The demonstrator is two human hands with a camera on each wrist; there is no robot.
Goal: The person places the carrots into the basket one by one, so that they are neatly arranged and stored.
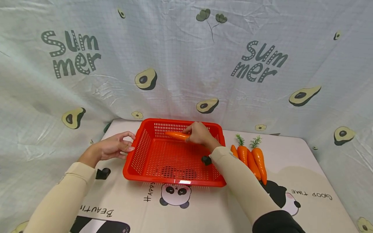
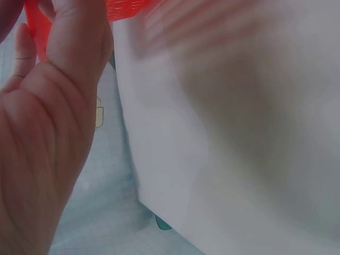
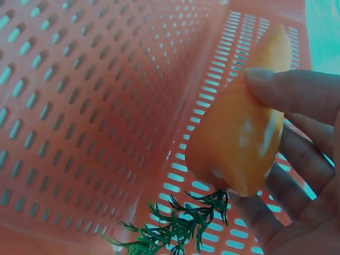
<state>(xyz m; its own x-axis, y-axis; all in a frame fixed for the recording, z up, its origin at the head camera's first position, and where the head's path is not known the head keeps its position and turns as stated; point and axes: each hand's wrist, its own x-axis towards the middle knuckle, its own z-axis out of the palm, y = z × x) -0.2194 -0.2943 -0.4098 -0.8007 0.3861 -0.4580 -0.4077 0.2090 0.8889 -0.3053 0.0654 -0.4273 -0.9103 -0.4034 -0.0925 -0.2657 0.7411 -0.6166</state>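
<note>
A red plastic basket (image 1: 175, 155) with slotted walls stands on the table. Inside it, near the back wall, my right hand (image 1: 199, 134) holds an orange carrot (image 1: 176, 135) lying roughly sideways. The right wrist view shows the thumb pressed on one side of the carrot (image 3: 241, 122) and fingers behind it, with a green leafy top (image 3: 180, 223) at its thick end. At the basket's left rim, my left hand (image 1: 115, 147) grips the edge, the thumb and bent fingers around it. The left wrist view cuts off most of those fingertips.
Several more carrots (image 1: 256, 161) lie side by side on the table, right of the basket, partly behind the right forearm. The white table (image 1: 291, 165) carries panda prints and lettering. A printed cloth (image 1: 175, 58) hangs behind and along both sides.
</note>
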